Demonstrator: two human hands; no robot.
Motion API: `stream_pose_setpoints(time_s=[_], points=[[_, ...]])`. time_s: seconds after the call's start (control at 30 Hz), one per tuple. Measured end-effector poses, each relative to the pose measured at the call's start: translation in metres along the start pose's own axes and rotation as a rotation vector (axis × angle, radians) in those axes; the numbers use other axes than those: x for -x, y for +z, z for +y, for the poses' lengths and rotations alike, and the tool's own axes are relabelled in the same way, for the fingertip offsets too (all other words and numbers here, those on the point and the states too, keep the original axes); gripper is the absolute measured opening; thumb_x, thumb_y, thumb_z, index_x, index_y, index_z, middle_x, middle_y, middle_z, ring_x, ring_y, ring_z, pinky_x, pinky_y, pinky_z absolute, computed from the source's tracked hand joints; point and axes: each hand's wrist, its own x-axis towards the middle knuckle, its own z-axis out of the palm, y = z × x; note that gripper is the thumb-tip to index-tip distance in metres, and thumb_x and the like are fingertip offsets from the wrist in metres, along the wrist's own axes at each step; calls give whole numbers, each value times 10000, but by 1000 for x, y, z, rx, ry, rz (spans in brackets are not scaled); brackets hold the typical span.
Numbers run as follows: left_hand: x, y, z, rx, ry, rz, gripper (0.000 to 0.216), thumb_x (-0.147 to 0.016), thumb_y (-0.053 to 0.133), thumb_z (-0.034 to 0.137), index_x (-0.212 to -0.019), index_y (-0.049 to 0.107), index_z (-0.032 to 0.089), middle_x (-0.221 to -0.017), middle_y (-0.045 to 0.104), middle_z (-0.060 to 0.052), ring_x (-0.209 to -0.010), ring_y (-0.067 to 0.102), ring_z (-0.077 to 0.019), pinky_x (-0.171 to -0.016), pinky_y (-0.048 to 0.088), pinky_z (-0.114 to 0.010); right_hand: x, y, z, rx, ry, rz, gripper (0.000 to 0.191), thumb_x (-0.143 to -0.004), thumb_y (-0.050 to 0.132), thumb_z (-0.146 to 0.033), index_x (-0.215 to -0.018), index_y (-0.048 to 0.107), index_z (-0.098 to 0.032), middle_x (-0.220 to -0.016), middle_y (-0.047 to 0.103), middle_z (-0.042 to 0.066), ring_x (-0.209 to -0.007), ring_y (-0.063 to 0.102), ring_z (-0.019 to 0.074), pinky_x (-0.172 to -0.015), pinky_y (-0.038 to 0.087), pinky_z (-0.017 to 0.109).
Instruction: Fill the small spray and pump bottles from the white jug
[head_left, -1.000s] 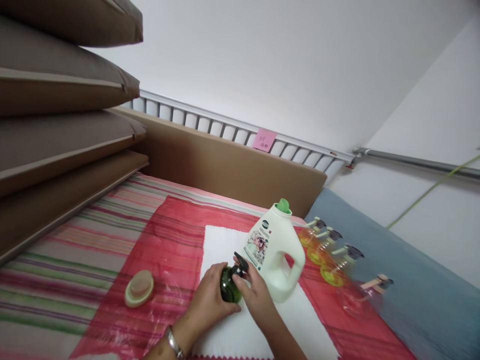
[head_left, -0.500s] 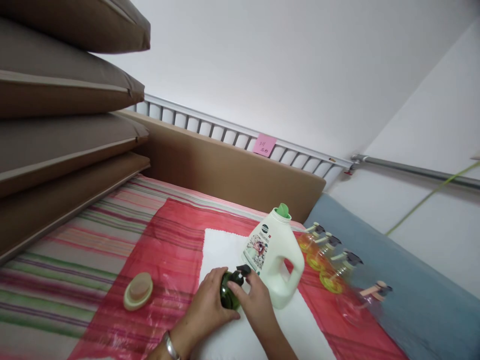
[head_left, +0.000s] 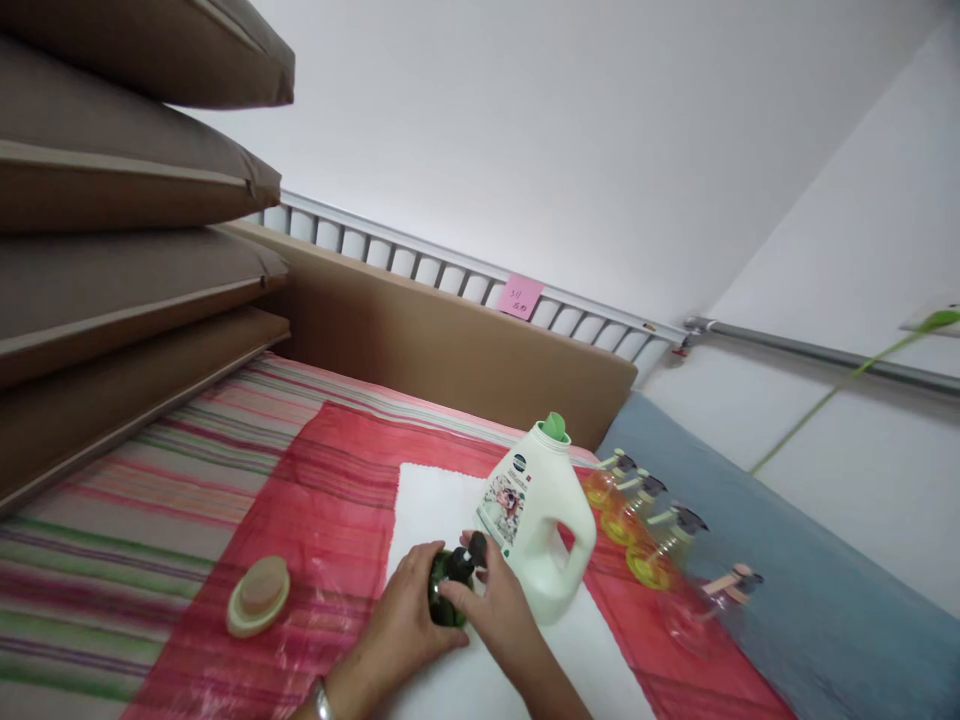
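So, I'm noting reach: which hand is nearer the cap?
Left. The left hand, around the bottle, is right of the cap; the right hand, at the pump, is farther right.

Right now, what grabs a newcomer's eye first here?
Probably the big pale green jug on the white cloth, right of centre. Then the dark green pump bottle nearer the camera, left hand around its body, right hand at its pump. Four see-through pump bottles stand farther right.
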Motion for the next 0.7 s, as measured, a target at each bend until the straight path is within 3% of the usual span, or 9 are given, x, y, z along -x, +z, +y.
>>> stream_pose_setpoints(time_s=[0.13,0.27,0.4,0.53,0.7], points=[[0,1,-2,3,28,1,840,-468,766,154,-1233,423,204,-1214,525,-110,-1127,486,-291,-981,385,-443,1,-1,0,-18,-44,15,297,-666,601,-295,-928,596,-154,-937,671,102,-928,608,285,-879,448,434],[-1,0,-1,-3,24,-14,858,-462,778,160,-1238,414,198,-1227,515,-117,-1140,476,-288,-994,376,-436,-1,-3,1,-96,-77,-49,391,-719,523,-327,-1067,590,-162,-1094,656,103,-1037,590,254,-927,444,387],[-1,0,0,-17,27,-27,819,-512,763,202,-1250,407,181,-1222,513,-125,-1136,479,-275,-991,381,-423,0,4,5,-46,-2,22,555,-610,653,-310,-1128,568,-129,-1200,594,169,-1109,539,336,-938,422,470],[-1,-1,1,-21,24,-31,850,-485,777,189,-1251,410,172,-1226,509,-126,-1142,474,-274,-998,377,-414,0,3,0,-68,-18,59,354,-634,648,-321,-941,647,-146,-945,696,128,-933,622,324,-889,451,463],[-1,-4,5,-23,-12,-25,889,-458,807,214,-1257,420,162,-1236,504,-133,-1153,467,-279,-1017,360,-419,-4,-16,-19,-185,-65,82,339,-745,569,-414,-969,610,-164,-1023,690,120,-999,610,277,-910,456,425]])
